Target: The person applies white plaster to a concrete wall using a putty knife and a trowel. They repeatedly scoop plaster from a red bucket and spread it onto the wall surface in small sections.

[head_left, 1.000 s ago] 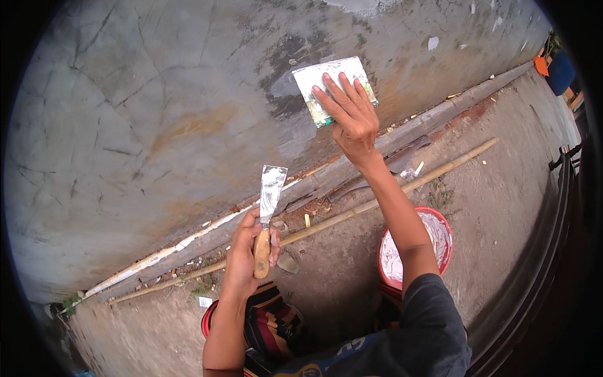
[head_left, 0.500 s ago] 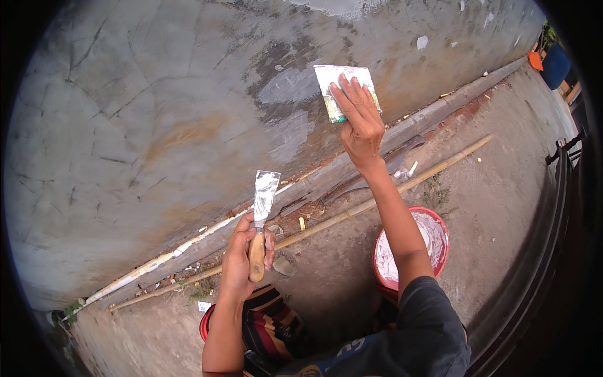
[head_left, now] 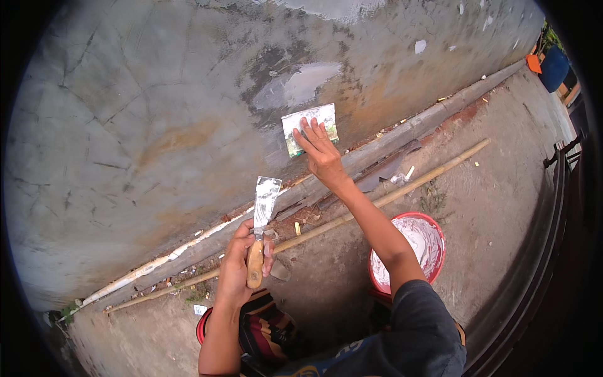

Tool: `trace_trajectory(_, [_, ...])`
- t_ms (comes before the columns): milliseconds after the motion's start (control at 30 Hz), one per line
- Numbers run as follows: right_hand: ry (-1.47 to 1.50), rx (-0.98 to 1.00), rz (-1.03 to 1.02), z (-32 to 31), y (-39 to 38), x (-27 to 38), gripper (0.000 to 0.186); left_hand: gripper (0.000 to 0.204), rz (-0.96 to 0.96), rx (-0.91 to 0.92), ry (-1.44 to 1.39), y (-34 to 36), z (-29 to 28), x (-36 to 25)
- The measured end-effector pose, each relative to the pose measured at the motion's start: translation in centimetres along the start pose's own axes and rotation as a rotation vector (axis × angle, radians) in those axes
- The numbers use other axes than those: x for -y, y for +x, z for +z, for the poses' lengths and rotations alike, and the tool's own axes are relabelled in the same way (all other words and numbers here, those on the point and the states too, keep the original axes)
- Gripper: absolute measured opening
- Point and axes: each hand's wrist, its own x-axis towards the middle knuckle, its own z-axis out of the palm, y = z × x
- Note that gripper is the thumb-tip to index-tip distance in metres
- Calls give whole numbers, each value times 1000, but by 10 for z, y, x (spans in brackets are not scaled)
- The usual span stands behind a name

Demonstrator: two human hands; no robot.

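— Pressing flat, is it? Your right hand (head_left: 321, 152) lies open with fingers spread on a small sheet (head_left: 309, 128), holding it against the wall (head_left: 125, 125).

— Yes. The sheet sits just under a pale grey patch (head_left: 301, 85) of wet filler, low on the wall and not far above the concrete ledge (head_left: 402, 135) at its foot.

— And your left hand (head_left: 242, 264)?

— Closed around the wooden handle of a scraper (head_left: 262, 220). You hold it upright, blade up and smeared white, clear of the wall and well apart from the sheet.

— What lies below you?

— A bamboo pole (head_left: 389, 195) on the ground along the ledge, passing behind your right forearm. A red bucket (head_left: 411, 251) with white filler stands just beside your right elbow, near the ground's right edge.
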Motion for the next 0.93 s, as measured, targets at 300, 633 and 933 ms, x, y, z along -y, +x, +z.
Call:
trace_trajectory(300, [-32,-274,44,-88,91,8,64,41,16,6,33,-1,2,3])
trace_trajectory(633, [72,16,6,-37,33,40,63,39,12,-8,44,0,5,3])
trace_trajectory(933, [-104,-191,-156,-38,82,-15,57,39,28,-6,55,-2,7,0])
